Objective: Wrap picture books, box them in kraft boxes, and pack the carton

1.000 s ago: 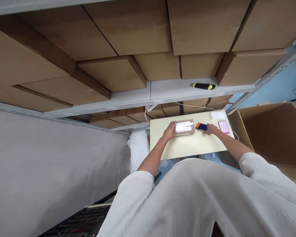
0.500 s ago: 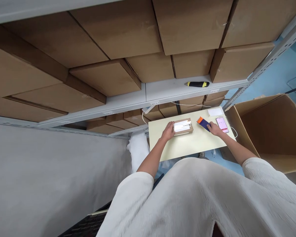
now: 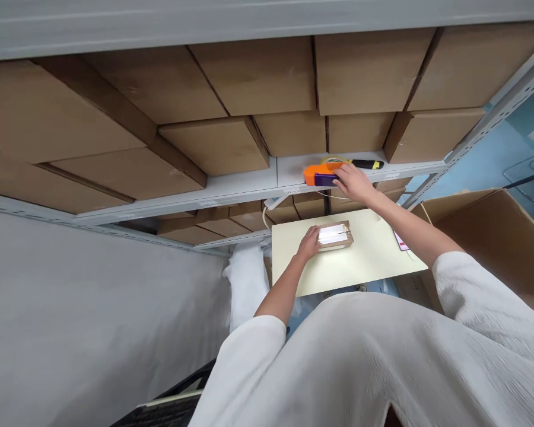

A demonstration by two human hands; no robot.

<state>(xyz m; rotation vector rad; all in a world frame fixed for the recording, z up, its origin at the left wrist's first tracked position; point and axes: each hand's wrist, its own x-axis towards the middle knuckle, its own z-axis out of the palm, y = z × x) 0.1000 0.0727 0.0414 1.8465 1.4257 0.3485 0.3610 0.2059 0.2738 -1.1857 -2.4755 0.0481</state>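
Observation:
On the cream tabletop [image 3: 311, 279] lies a small cardboard box [image 3: 347, 242] with a shiny white top. My left hand [image 3: 310, 243] is closed round its left end. My right hand [image 3: 353, 182] reaches up to the grey shelf edge, gripping an orange and dark-blue tape dispenser [image 3: 323, 177]. Just behind that hand, a black and yellow utility knife [image 3: 367, 164] rests on the shelf. A phone [image 3: 401, 242] with a pink screen is partly covered by my right forearm.
Large cardboard boxes [image 3: 249, 77] fill the shelf above the table, and smaller ones stand below it. At the right is a big open carton [image 3: 485, 237]. White wrapping [image 3: 248, 279] hangs by the table's left side, near a grey wall [image 3: 93, 308].
My right hand has lifted the tape dispenser from over the table up and left to the shelf edge. My left hand stays at the box. The view has tilted slightly upward.

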